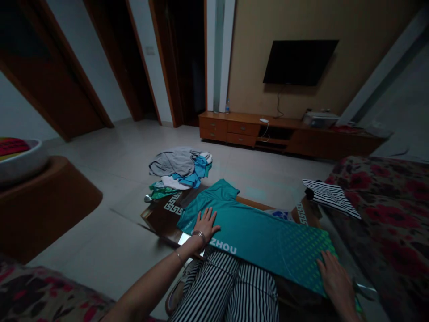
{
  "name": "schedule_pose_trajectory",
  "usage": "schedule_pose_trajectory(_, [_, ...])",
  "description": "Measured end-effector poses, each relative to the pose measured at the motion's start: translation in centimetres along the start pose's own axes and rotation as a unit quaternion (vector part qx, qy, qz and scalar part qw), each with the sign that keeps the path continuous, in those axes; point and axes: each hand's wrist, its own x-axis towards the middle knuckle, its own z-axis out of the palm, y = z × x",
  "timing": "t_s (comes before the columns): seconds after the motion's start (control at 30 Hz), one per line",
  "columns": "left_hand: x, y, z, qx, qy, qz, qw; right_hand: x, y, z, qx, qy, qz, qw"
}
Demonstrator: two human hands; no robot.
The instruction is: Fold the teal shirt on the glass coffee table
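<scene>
A teal T-shirt [261,232] with white lettering and a green dotted hem lies spread sideways over a glass-topped coffee table [157,219]. My left hand [205,223], with bangles at the wrist, rests flat on the shirt near the sleeve end, fingers spread. Down at the dotted hem, my right hand [336,279] lies on the fabric with its fingers stretched out. Neither hand grips the cloth. The front edge of the shirt hangs over the table's near side, above my striped trousers [217,286].
A heap of clothes [174,163] sits at the table's far left corner. On the right, a striped folded garment [331,197] lies on the floral sofa [385,201]. Farther back are a low TV cabinet [241,129] and a television [300,62]. A white basin [23,161] stands at left.
</scene>
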Motion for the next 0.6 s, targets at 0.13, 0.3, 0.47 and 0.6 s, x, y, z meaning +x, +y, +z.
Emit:
schedule_pose_trajectory(0.13, [-1.8,-5.1,-0.6,0.030,0.013,-0.091,0.995,-0.5,-0.1,-0.3,-0.008,0.001,-0.013,1.000])
schedule_pose_trajectory(0.3, [-2.8,-8.4,-1.6,0.009,0.051,-0.151,0.987,-0.7,-0.2,-0.9,0.005,0.006,-0.024,1.000])
schedule_pose_trajectory(0.47, [-1.1,-8.9,-3.3,-0.019,0.101,-0.258,0.961,-0.7,-0.3,-0.9,0.027,0.024,-0.024,0.999])
schedule_pose_trajectory(0.6, [0.5,-9.5,-3.8,-0.006,0.093,-0.278,0.956,-0.9,0.8,0.7,0.007,0.028,-0.031,0.999])
